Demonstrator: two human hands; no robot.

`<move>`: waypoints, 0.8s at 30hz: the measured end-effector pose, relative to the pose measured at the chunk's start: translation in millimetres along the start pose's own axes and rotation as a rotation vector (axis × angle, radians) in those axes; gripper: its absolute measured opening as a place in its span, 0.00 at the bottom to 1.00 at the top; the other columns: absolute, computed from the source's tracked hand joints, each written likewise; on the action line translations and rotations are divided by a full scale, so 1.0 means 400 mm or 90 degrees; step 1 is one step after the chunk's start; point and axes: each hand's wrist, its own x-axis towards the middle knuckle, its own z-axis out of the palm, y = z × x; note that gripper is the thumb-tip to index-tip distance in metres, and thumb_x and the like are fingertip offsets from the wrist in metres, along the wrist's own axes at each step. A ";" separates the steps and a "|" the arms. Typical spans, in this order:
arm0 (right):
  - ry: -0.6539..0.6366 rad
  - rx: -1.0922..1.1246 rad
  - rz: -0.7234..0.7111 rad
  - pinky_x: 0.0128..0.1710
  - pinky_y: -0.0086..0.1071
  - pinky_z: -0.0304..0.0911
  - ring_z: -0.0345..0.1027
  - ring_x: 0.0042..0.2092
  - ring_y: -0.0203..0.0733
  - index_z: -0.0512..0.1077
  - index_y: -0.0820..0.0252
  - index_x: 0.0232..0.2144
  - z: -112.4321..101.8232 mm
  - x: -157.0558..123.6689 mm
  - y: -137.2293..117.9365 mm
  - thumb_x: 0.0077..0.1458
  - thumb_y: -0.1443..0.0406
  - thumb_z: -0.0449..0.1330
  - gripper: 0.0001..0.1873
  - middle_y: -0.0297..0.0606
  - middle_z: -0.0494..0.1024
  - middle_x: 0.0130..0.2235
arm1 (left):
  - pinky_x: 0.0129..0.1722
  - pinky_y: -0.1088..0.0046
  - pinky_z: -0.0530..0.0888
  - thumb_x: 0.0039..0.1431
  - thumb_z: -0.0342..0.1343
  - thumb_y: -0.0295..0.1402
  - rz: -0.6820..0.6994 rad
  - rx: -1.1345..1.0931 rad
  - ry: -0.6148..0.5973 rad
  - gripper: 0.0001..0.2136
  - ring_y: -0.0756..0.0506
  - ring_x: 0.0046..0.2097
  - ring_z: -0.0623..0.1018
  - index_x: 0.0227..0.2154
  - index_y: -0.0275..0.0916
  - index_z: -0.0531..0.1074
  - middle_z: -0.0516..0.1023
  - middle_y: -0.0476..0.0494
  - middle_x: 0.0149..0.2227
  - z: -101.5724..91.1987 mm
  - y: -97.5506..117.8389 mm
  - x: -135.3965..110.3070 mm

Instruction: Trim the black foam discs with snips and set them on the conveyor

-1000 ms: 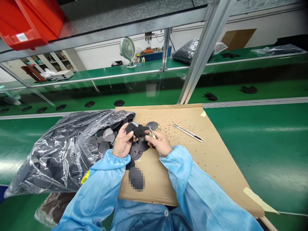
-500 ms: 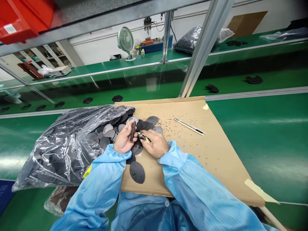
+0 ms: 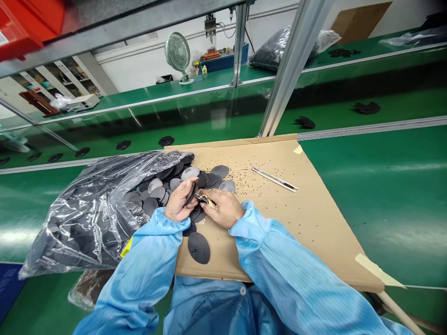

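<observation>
Neatly, the left hand [image 3: 179,201] clenches a black disc [image 3: 190,194] on edge, holding it steady. The right hand [image 3: 223,208] pinches a small metal tool [image 3: 204,199] close against its rim, right above the disc pile [image 3: 220,171] spread on cardboard [image 3: 279,242].

Your right hand [image 3: 225,209] is hiding most of a small gold-coloured tool [image 3: 206,200], and your left hand [image 3: 179,202] is covering part of a dark piece [image 3: 191,193]. The dark specks [image 3: 240,170] on the cardboard sheet [image 3: 279,237] are showing too small to identify, and the top-left edge is cutting off a red bin [image 3: 17,28].
</observation>
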 end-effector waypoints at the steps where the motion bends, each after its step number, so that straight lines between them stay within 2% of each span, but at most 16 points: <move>1: -0.004 -0.006 0.004 0.40 0.31 0.61 0.71 0.40 0.42 0.72 0.58 0.48 -0.001 0.000 -0.001 0.58 0.63 0.57 0.15 0.39 0.77 0.40 | 0.12 0.85 0.54 0.50 0.66 0.37 0.002 0.007 0.002 0.16 0.59 0.18 0.59 0.39 0.36 0.71 0.64 0.53 0.25 0.000 -0.001 0.000; 10: -0.065 -0.077 0.024 0.38 0.30 0.61 0.71 0.40 0.43 0.71 0.56 0.49 -0.030 0.006 -0.007 0.57 0.66 0.55 0.17 0.39 0.77 0.39 | 0.12 0.84 0.54 0.44 0.69 0.41 0.034 0.067 0.014 0.22 0.58 0.16 0.60 0.39 0.35 0.71 0.65 0.54 0.22 -0.013 -0.013 0.012; 19: -0.132 -0.101 0.058 0.34 0.32 0.59 0.72 0.40 0.46 0.75 0.55 0.42 -0.040 0.011 -0.013 0.52 0.70 0.56 0.15 0.38 0.78 0.40 | 0.12 0.84 0.55 0.41 0.70 0.41 0.014 0.088 0.042 0.22 0.57 0.16 0.62 0.38 0.35 0.72 0.66 0.54 0.20 -0.017 -0.018 0.014; 21: -0.109 -0.067 0.050 0.35 0.31 0.59 0.72 0.40 0.45 0.75 0.56 0.41 -0.029 0.010 -0.010 0.53 0.69 0.56 0.14 0.38 0.79 0.40 | 0.12 0.84 0.55 0.44 0.69 0.40 0.013 0.071 0.040 0.21 0.57 0.17 0.61 0.38 0.35 0.72 0.65 0.54 0.21 -0.012 -0.014 0.013; 24: -0.012 0.035 0.036 0.37 0.30 0.59 0.71 0.39 0.42 0.74 0.56 0.40 -0.017 0.009 -0.002 0.55 0.68 0.56 0.10 0.37 0.78 0.38 | 0.14 0.85 0.56 0.51 0.64 0.35 0.010 -0.013 0.044 0.14 0.58 0.20 0.62 0.38 0.35 0.70 0.64 0.52 0.26 0.000 -0.001 0.010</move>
